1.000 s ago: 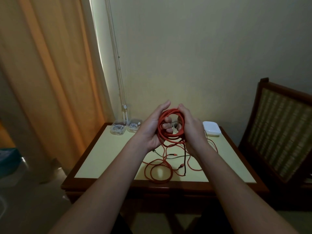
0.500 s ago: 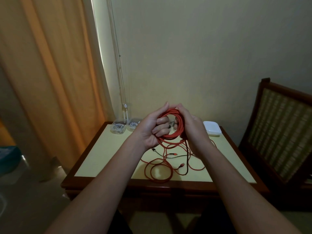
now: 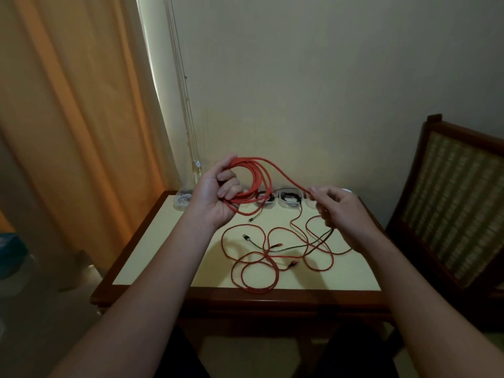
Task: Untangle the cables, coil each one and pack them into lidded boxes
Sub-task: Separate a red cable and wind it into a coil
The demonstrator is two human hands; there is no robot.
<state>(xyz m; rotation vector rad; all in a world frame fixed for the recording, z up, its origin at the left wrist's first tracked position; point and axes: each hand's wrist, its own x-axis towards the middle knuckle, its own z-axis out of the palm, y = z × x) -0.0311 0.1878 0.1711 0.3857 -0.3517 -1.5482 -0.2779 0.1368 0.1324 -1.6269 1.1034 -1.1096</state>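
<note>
L hand (image 3: 218, 197) grips red coil (image 3: 253, 184); R hand (image 3: 335, 205), apart to coil's right, pinches its free run. Slack lies on surface (image 3: 152, 255) below coil, crossed w/ dark cable (image 3: 293, 247): free it first, keep loops equal.

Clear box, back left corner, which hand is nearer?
Left. The left hand, gripping the coiled red cable, is just right of the clear box; the right hand, pinching that cable, is farther right.
</note>
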